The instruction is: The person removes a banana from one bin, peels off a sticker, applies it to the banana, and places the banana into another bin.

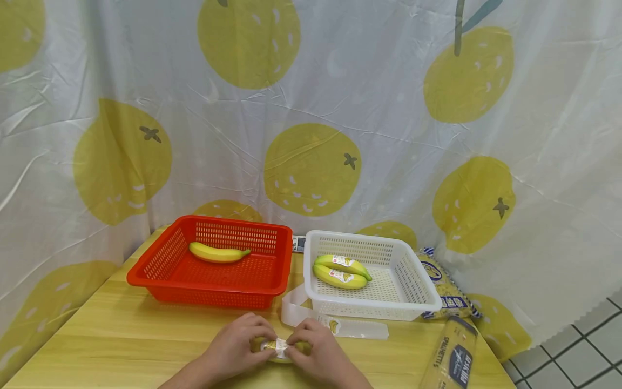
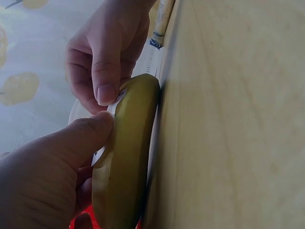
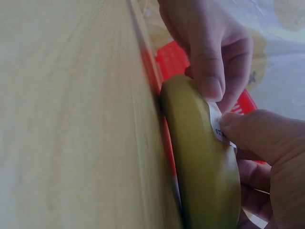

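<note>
A yellow banana point(image 1: 279, 359) lies on the wooden table at the near edge, between the two hands. A white label point(image 1: 281, 348) with a banana print sits across its upper side. My left hand point(image 1: 241, 341) holds the banana from the left, its thumb pressing the label and its fingers curled behind the fruit. From the right, my right hand point(image 1: 318, 348) grips it likewise, thumb on the label's other part. In the right wrist view, the label point(image 3: 217, 121) curves over the banana point(image 3: 198, 152), with both thumbs on it. The fingertips behind the banana are partly hidden.
A red basket point(image 1: 214, 300) with one unlabelled banana point(image 1: 218, 253) stands at the back left. Right of it, a white basket point(image 1: 374, 308) holds two labelled bananas point(image 1: 340, 277). A label strip point(image 1: 359, 328) lies before it. A spaghetti pack point(image 1: 449, 356) and a yellow bag point(image 1: 449, 292) are at the right.
</note>
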Demonstrator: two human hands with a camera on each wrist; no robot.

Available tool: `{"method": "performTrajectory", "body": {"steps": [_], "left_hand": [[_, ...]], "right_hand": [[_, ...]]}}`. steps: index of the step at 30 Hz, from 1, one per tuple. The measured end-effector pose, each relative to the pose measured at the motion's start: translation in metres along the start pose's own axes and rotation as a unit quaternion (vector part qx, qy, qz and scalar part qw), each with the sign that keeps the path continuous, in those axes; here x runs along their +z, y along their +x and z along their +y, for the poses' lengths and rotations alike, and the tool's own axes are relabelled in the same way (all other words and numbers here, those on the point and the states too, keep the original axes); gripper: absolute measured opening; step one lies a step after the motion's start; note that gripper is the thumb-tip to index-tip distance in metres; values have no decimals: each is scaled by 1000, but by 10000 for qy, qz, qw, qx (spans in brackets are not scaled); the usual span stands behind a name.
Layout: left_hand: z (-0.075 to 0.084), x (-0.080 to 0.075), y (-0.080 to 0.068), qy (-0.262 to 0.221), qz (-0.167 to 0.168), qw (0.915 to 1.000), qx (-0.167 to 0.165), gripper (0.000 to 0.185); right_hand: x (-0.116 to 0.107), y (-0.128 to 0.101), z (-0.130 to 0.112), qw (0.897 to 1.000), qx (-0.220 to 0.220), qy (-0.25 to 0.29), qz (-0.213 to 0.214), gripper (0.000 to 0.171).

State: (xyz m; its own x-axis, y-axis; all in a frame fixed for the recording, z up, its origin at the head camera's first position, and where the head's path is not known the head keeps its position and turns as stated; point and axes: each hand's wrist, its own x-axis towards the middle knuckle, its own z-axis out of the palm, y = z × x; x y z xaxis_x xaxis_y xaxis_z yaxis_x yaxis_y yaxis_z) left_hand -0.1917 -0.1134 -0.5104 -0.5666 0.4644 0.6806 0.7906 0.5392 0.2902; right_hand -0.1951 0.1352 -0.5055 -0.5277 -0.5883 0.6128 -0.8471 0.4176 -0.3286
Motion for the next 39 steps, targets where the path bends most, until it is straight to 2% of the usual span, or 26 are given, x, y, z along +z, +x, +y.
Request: {"method": "performTrajectory", "body": {"steps": [5, 9, 16, 19, 22, 27, 33, 36, 39], "left_hand": [[1, -1, 1, 290, -82, 9991, -295, 23], [2, -1, 3, 391, -327, 9978, -427, 23], [6, -1, 7, 471, -953, 9909, -821, 22], [6, -4, 9, 409, -1096, 9896, -842, 24], [3, -6, 10, 125, -1164, 9904, -730, 26], [-6, -9, 11, -623, -1299, 9884, -485, 26], [-13, -8, 9, -1089, -1435, 9834, -209, 25], [-13, -5, 9, -1339, -1364, 9813, -228, 22], [-8, 0, 14, -1732, -1079, 9778, -473, 21]], "right_hand": [[-2, 0, -1, 9993, 350, -147, -24, 8], [-4, -1, -3, 9978, 612, -128, -202, 10], [-6, 0, -7, 9962, 472, -390, -615, 23], [-9, 0, -6, 9950, 572, -399, -720, 23], [-14, -1, -5, 9929, 681, -385, -891, 22], [-20, -2, -3, 9895, 797, -391, -1144, 21], [-33, -10, -5, 9816, 1131, -283, -1510, 23], [-44, -18, -9, 9784, 1136, -398, -1683, 24], [-55, -28, -12, 9756, 1072, -443, -1862, 24]]}}
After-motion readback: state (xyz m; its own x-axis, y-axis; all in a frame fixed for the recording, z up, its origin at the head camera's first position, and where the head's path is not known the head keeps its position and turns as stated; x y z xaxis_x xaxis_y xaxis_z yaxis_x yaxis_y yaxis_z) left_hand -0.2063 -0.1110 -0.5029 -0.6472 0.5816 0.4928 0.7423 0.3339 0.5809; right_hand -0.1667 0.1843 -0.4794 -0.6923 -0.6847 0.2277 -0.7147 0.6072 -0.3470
